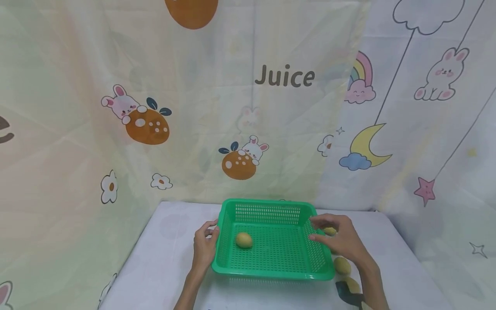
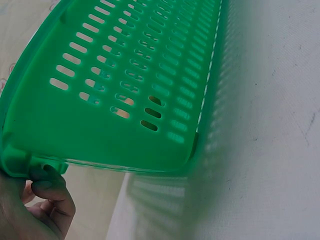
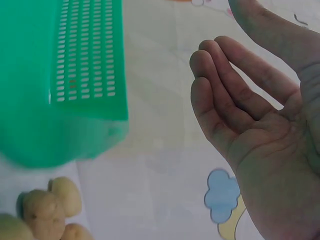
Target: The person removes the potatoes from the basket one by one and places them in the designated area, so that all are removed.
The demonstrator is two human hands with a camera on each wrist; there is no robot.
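A green plastic basket (image 1: 271, 274) with slotted walls is in front of me, one potato (image 1: 244, 240) lying in its left part. My left hand (image 1: 204, 245) holds the basket's left rim, fingers curled at the edge; the left wrist view shows this hand (image 2: 42, 205) at the basket's corner. By the right rim is my right hand (image 1: 342, 237), thumb and fingers spread apart with nothing between them. In the right wrist view the palm of this hand (image 3: 265, 135) is bare and apart from the basket (image 3: 90, 110).
Several potatoes (image 3: 44, 212) lie on the white-covered table (image 1: 155, 258), to the right of the basket. One potato (image 1: 342, 265) is close to the right forearm. A printed cloth (image 1: 286, 142) hangs behind the table and along its sides.
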